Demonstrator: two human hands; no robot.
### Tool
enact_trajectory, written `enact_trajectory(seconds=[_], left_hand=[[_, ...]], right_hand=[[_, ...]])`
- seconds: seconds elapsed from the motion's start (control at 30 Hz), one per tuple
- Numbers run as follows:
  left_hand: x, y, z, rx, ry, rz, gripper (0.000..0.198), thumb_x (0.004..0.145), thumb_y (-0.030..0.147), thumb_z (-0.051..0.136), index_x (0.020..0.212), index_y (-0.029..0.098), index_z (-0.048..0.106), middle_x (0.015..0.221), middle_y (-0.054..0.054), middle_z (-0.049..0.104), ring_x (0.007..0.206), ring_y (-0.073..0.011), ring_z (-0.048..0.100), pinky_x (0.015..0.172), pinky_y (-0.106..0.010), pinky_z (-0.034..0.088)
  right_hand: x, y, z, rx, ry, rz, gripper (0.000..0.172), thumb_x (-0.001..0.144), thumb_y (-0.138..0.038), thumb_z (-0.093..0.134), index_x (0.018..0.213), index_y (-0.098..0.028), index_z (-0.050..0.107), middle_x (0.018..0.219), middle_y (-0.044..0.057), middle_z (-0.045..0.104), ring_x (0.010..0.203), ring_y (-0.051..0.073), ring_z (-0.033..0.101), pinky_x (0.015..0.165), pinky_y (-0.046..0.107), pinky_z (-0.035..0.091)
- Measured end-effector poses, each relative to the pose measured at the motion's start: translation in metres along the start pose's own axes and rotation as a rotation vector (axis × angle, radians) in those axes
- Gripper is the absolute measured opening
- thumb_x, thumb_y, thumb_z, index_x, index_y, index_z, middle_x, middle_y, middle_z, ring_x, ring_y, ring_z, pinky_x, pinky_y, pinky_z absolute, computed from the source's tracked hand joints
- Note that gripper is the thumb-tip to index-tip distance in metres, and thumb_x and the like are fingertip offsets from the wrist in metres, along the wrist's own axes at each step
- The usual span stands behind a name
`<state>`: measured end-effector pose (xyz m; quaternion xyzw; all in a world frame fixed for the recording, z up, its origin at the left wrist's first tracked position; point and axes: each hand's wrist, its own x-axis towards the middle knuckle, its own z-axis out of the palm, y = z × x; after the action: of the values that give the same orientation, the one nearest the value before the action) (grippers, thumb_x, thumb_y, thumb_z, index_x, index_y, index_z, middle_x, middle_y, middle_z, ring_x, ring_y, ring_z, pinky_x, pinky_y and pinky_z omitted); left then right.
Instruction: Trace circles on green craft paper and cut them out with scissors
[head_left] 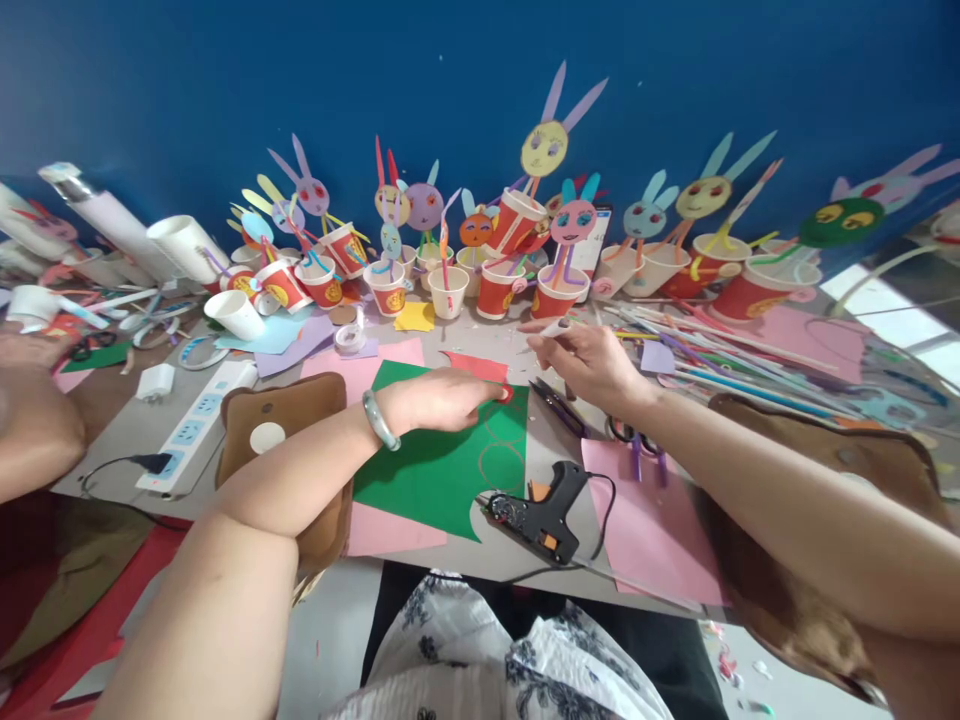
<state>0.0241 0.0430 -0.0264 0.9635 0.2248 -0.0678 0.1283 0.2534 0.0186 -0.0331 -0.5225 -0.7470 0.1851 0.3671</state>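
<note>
My left hand (446, 400) rests on a sheet of green paper (420, 470). Its fingertips are closed at a small red round piece (507, 393) by the sheet's top right corner. Pencil-like circle outlines run down the green paper's right side. My right hand (589, 362) is raised just right of the sheet, its fingers closed around a short white pen-like object (555, 328), mostly hidden by the fingers. Beneath that hand lie dark-bladed scissors (559, 405). A red paper scrap (476, 366) touches the green sheet's far edge.
A black glue gun (544, 515) lies at the near edge, its cord over pink paper (652, 530). Paper cups with rabbit-faced figures (555, 290) line the wall. A white power strip (199, 430) is left; coloured pipe cleaners (720, 355) right. Another person's arm (34, 420) shows far left.
</note>
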Motion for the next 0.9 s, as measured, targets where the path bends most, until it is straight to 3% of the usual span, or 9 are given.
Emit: enact_trajectory(seconds=[0.1, 0.23, 0.57, 0.9], left_hand=[[0.000, 0.001, -0.002, 0.037, -0.007, 0.005, 0.049, 0.089, 0.013, 0.052, 0.138, 0.019, 0.056, 0.104, -0.011, 0.074, 0.094, -0.0231, 0.070, 0.082, -0.032, 0.051], [0.000, 0.001, -0.004, 0.061, -0.021, 0.006, 0.049, 0.090, 0.014, 0.052, 0.139, 0.020, 0.056, 0.104, -0.011, 0.074, 0.097, -0.0228, 0.070, 0.085, -0.032, 0.051], [0.000, -0.001, -0.003, 0.068, -0.007, 0.009, 0.045, 0.089, 0.015, 0.053, 0.133, 0.020, 0.062, 0.105, -0.012, 0.073, 0.097, -0.0242, 0.069, 0.085, -0.034, 0.051], [0.001, 0.000, -0.005, 0.067, -0.032, 0.011, 0.046, 0.089, 0.014, 0.054, 0.134, 0.019, 0.061, 0.105, -0.012, 0.074, 0.098, -0.0243, 0.070, 0.083, -0.033, 0.052]], right_hand=[[0.022, 0.004, 0.008, 0.024, -0.018, 0.032, 0.052, 0.093, -0.064, 0.049, 0.081, -0.017, 0.069, 0.054, 0.000, 0.055, 0.053, 0.013, 0.050, 0.052, 0.026, 0.038], [0.042, 0.003, 0.020, 0.030, -0.151, 0.062, 0.050, 0.096, -0.059, 0.046, 0.077, -0.016, 0.064, 0.054, -0.001, 0.052, 0.052, 0.011, 0.047, 0.052, 0.024, 0.035], [0.050, 0.005, 0.039, -0.259, -0.381, -0.025, 0.037, 0.096, -0.037, 0.048, 0.063, -0.020, 0.049, 0.056, -0.001, 0.048, 0.055, 0.012, 0.043, 0.055, 0.026, 0.029], [0.052, -0.008, 0.040, -0.430, -0.510, 0.015, 0.040, 0.101, -0.037, 0.043, 0.076, -0.015, 0.064, 0.065, 0.003, 0.060, 0.059, 0.014, 0.046, 0.059, 0.027, 0.028]])
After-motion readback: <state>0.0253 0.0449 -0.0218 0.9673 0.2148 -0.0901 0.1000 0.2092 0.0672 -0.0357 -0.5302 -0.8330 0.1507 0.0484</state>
